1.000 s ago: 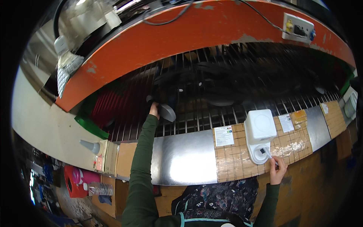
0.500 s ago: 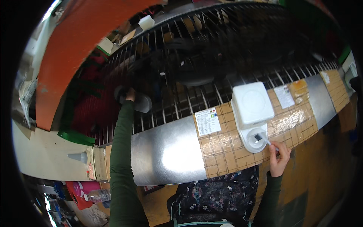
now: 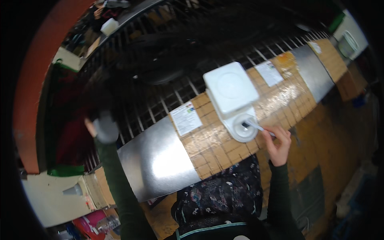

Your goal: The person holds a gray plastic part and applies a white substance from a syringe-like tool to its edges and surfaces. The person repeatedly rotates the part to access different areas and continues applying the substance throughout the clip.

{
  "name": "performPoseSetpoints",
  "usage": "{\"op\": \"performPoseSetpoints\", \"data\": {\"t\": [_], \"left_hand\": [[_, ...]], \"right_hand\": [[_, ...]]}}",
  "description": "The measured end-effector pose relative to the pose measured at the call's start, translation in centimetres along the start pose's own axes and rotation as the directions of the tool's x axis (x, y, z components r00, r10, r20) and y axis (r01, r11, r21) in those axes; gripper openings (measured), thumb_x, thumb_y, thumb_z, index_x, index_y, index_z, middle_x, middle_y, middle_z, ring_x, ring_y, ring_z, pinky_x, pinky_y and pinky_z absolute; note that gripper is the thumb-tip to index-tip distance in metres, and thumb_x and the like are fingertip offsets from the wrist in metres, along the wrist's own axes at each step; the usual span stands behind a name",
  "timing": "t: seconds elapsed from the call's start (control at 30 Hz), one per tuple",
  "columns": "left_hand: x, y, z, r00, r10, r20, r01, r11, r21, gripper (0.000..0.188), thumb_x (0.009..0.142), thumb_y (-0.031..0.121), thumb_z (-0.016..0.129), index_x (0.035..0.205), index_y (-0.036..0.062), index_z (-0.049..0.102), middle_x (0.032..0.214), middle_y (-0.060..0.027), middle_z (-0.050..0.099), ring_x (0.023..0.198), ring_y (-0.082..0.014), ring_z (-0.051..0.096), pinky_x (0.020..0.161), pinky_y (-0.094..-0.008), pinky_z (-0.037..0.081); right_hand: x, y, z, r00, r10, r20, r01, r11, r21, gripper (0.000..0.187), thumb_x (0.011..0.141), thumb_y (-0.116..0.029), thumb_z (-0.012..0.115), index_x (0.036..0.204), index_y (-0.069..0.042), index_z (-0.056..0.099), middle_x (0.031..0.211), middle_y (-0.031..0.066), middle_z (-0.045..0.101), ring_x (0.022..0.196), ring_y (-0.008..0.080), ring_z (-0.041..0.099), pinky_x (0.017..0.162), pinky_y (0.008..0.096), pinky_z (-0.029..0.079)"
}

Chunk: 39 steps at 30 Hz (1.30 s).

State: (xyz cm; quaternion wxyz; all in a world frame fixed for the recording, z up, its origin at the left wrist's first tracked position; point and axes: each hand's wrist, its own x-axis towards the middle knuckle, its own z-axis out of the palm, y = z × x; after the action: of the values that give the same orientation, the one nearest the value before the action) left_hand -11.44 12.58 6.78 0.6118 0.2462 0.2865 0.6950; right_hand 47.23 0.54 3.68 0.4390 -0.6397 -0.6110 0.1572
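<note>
My right hand (image 3: 277, 145) is closed around the pale handle of a small brush (image 3: 257, 125). The brush's dark tip rests in the round cup (image 3: 241, 135) at the front of a white plastic dispenser (image 3: 231, 86), which has a square tank. At the left end of the rack, my left hand (image 3: 91, 127) is smeared by motion, its fingers against a grey rounded piece (image 3: 106, 129). This piece seems gripped at its edge; its kind cannot be made out, and the dark area around it hides the rest.
A dark metal-bar rack (image 3: 168, 103) runs behind a ledge of bare metal (image 3: 158, 162) and taped cardboard (image 3: 208, 146). Printed sheets (image 3: 186, 119) lie on the cardboard. An orange-red panel (image 3: 30, 100) rises at left. A small white block (image 3: 109, 26) sits on the far edge.
The view has turned and shifted, so the ledge now slants more. My left hand and the grey piece have moved left together. My right hand keeps the brush in the cup.
</note>
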Motion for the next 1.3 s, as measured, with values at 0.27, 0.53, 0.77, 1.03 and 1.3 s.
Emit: {"op": "performPoseSetpoints", "data": {"t": [0.27,0.53,0.77,1.03,1.3], "left_hand": [[-16.8,-9.0,4.7,0.961,0.274,0.034,-0.25,0.917,-0.312,0.057,0.1,0.042,0.041,0.141,0.0027,0.043,0.145,-0.0147,0.044,0.131,-0.0278,0.045,0.11,-0.041,0.036],[-21.2,-13.0,9.0,0.952,0.252,-0.175,-0.281,0.945,-0.169,0.051,0.097,0.028,0.044,0.14,0.002,0.044,0.145,-0.0149,0.045,0.132,-0.0289,0.045,0.11,-0.0406,0.037],[-22.4,-16.0,11.2,0.99,-0.027,-0.141,-0.027,0.929,-0.369,0.048,0.094,0.016,0.047,0.139,0.0013,0.046,0.144,-0.0151,0.046,0.133,-0.0299,0.044,0.109,-0.0402,0.039],[-20.1,-17.1,12.5,0.965,-0.193,0.178,0.134,-0.222,-0.966,0.048,0.09,0.003,0.05,0.138,0.0006,0.047,0.144,-0.0153,0.047,0.133,-0.0311,0.044,0.108,-0.0398,0.04],[-19.1,-16.8,11.2,0.966,-0.087,0.243,0.212,-0.269,-0.939,0.048,0.091,0.002,0.049,0.139,-0.0027,0.044,0.145,-0.02,0.043,0.13,-0.0306,0.048,0.098,-0.0396,0.051]], "right_hand": [[0.9,-2.4,-2.1,0.948,-0.317,-0.029,0.282,0.878,-0.388,0.008,0.079,-0.018,0.074,0.085,-0.014,0.071,0.075,-0.0015,0.06,0.07,0.0148,0.055,0.071,0.0344,0.028],[0.5,-3.2,-1.8,0.927,-0.375,0.004,0.33,0.813,-0.48,0.006,0.078,-0.019,0.073,0.082,-0.016,0.069,0.071,-0.0006,0.056,0.068,0.0176,0.054,0.071,0.0366,0.029],[0.6,-2.8,-1.6,0.918,-0.396,0.009,0.337,0.77,-0.542,0.006,0.078,-0.019,0.072,0.079,-0.016,0.068,0.072,0.0011,0.056,0.068,0.0203,0.055,0.071,0.0391,0.031],[0.6,-2.3,-1.3,0.919,-0.392,0.041,0.354,0.776,-0.522,0.007,0.082,-0.02,0.071,0.086,-0.015,0.07,0.078,0.0019,0.062,0.073,0.0201,0.058,0.074,0.0378,0.032],[0.1,-1.6,-1.0,0.95,-0.31,0.037,0.282,0.803,-0.524,0.008,0.086,-0.022,0.069,0.09,-0.015,0.071,0.08,0.0026,0.063,0.072,0.0219,0.058,0.072,0.0359,0.033]]}}
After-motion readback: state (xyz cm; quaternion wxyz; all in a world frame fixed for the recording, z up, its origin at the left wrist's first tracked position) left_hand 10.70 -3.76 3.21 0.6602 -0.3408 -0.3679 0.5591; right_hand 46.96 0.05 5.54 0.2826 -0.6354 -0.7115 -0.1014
